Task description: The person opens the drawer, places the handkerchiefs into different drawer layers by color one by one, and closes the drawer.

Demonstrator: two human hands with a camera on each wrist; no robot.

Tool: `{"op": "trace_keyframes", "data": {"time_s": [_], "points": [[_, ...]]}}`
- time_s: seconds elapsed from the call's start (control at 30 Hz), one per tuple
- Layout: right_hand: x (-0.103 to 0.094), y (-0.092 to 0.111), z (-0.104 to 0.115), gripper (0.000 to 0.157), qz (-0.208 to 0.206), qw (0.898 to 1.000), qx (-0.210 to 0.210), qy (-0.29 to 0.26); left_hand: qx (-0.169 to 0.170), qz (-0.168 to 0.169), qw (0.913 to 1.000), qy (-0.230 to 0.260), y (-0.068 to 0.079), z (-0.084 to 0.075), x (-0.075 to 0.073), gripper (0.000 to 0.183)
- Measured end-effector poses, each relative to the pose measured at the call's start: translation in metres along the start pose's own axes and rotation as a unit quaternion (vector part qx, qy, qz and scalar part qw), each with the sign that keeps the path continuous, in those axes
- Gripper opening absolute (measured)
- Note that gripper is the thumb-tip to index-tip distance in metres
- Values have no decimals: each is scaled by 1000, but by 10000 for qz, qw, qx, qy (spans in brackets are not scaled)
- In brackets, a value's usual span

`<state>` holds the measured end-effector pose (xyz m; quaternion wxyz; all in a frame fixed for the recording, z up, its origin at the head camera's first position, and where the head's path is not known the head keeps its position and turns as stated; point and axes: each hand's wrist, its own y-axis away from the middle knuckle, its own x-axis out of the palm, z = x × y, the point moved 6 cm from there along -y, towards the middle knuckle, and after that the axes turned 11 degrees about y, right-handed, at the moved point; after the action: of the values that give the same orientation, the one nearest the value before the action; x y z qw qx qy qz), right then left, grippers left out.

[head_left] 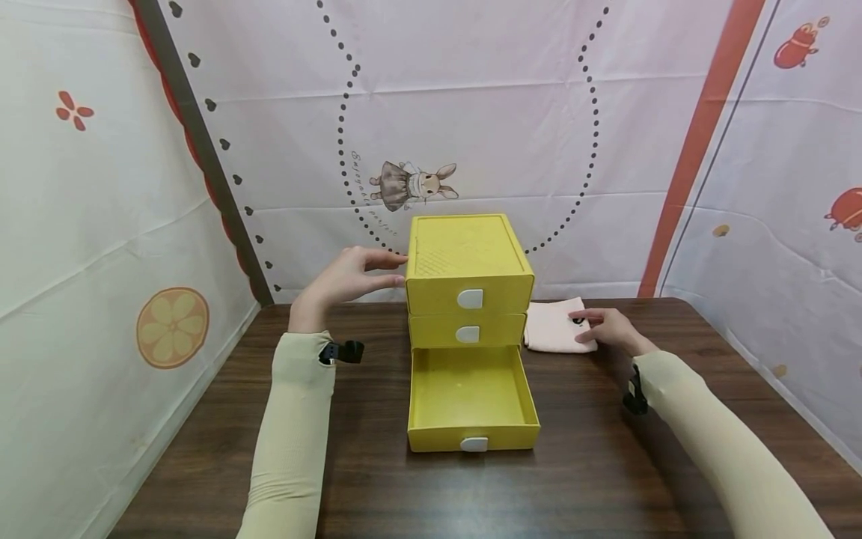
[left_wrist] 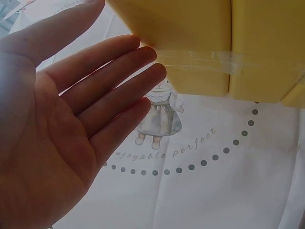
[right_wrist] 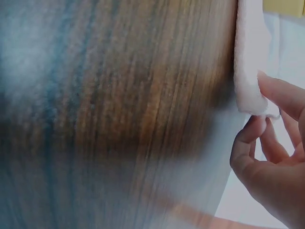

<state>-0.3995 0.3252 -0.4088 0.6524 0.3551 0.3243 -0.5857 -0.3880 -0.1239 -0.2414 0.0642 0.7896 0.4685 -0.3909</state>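
A yellow drawer unit (head_left: 469,247) stands on the table with its bottom drawer (head_left: 471,389) pulled out and nothing inside. The two upper drawers are closed, each with a white tab. My left hand (head_left: 352,277) is at the unit's upper left side, fingertips at or very near the wall; in the left wrist view the fingers of that hand (left_wrist: 112,76) are nearly straight. To the right of the unit lies a folded pale pink towel (head_left: 548,329) with a small dark mark. My right hand (head_left: 614,329) pinches the towel's right edge, with digits on both sides of the cloth (right_wrist: 250,62) in the right wrist view.
The dark wooden table (head_left: 377,486) extends around the unit. Behind it hangs a printed white curtain (head_left: 471,135) with a rabbit figure, and more curtain hangs at both sides. Clear tape (left_wrist: 205,62) crosses the unit's side.
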Motion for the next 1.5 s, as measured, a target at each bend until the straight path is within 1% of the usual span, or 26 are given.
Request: {"op": "trace_keyframes", "data": {"time_s": [0.27, 0.47, 0.83, 1.2, 1.5], "points": [[-4, 8, 7, 55, -200, 9998, -16, -85, 36, -1, 10000, 44, 0, -2, 0, 53], [-7, 15, 9, 57, -305, 9995, -66, -92, 28, -23, 9999, -95, -1, -1, 0, 56], [-17, 26, 12, 56, -482, 9986, -209, -98, -3, 0, 10000, -48, -1, 2, 1, 57], [-31, 46, 24, 59, -705, 9965, -442, 111, 8, -7, 10000, -27, -1, 1, 2, 55], [-37, 65, 35, 62, -664, 9958, -624, 27, 47, -25, 10000, -22, -2, 1, 1, 54]]}}
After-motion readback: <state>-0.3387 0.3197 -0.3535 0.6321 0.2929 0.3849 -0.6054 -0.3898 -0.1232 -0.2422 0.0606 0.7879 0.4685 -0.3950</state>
